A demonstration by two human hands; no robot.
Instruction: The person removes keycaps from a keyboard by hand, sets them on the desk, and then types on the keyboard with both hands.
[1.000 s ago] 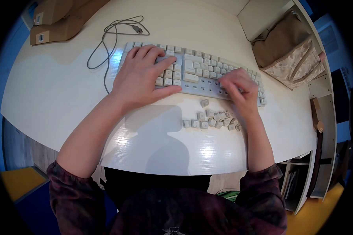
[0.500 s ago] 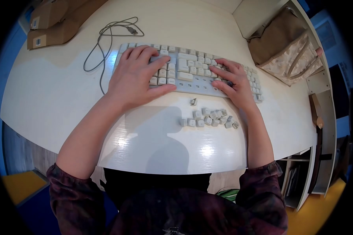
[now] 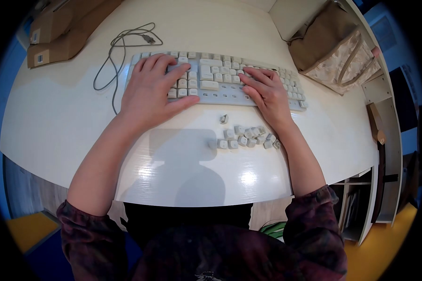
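Note:
A pale keyboard [image 3: 222, 96] lies on the white table with its number pad to the left. Along its near edge, bare switch sockets show where keycaps are off. My left hand [image 3: 150, 91] rests spread over the number-pad end, thumb along the near edge and nothing gripped. My right hand [image 3: 269, 96] is over the right half, its thumb and fingertips drawn close around a keycap at the border of the bare area; the fingers partly hide it. Several loose keycaps [image 3: 242, 140] sit in a cluster on the table before the keyboard, and a single keycap [image 3: 224, 119] lies apart from them.
A grey USB cable [image 3: 111, 56] loops on the table behind my left hand. Brown cardboard pieces [image 3: 56, 44] stand at the back left. A brown bag [image 3: 321, 42] and a patterned bag [image 3: 344, 63] are at the back right. The table's curved front edge [image 3: 183, 206] is close to my body.
My right thumb has moved closer to the fingers, and the right hand has shifted slightly left along the keys. My left hand stays on the keyboard. The whole view has shifted slightly.

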